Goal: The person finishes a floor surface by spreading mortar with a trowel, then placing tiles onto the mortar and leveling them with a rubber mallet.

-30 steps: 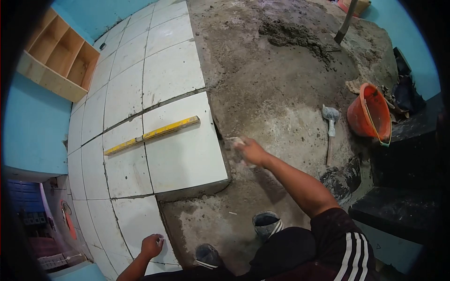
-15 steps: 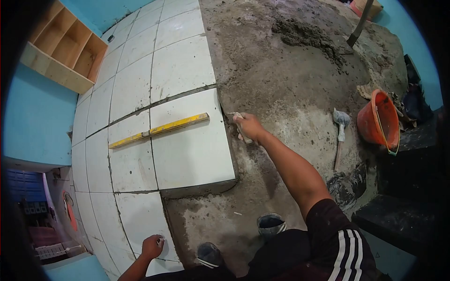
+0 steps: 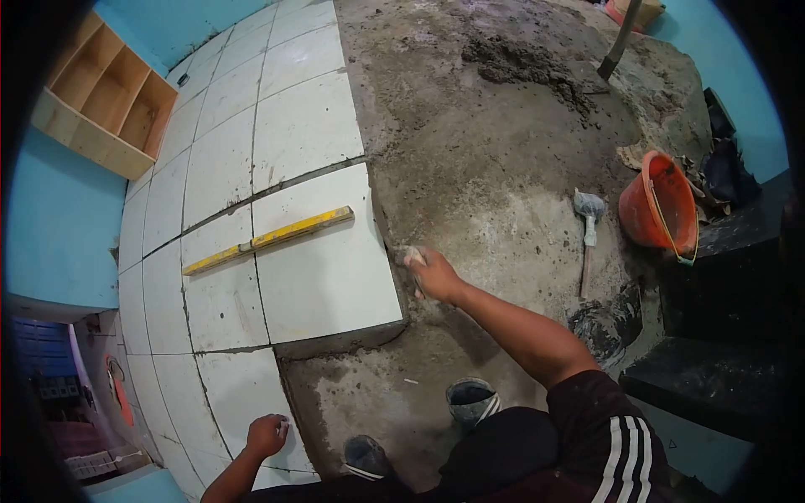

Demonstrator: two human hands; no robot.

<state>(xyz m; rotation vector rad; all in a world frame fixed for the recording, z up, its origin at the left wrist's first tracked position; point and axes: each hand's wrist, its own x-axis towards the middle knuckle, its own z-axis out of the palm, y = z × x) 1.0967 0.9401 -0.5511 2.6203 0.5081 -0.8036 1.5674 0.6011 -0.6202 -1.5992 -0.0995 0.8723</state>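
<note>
— Where was the right hand (image 3: pixel 436 275)?

— Stretched out to the right edge of the newest tile (image 3: pixel 323 268), fingers closed round a small pale tool (image 3: pixel 411 254) that touched the mortar bed (image 3: pixel 503 168) just beside that edge. (What the tool was, I could not tell; most of it sat under the hand.)

— And the left hand (image 3: pixel 267 434)?

— Down on a tile near the floor's bottom edge, fingers curled in and pressed to the surface. Something small and pale showed at the fingertips, but whether it gripped anything I could not tell.

— What lay on the tiles?

— A yellow level (image 3: pixel 268 241), set across the joint between the new tile and its left neighbour.

— Off to the right?

— A hammer (image 3: pixel 589 226) lay on the bare mortar, head up, well apart from the hand. An orange bucket (image 3: pixel 658 205) stood beyond it near the right wall. Two shoes (image 3: pixel 470 401) rested on the mortar by the lower edge, and a wooden shelf (image 3: pixel 105 96) hung on the blue wall at the upper left.
</note>
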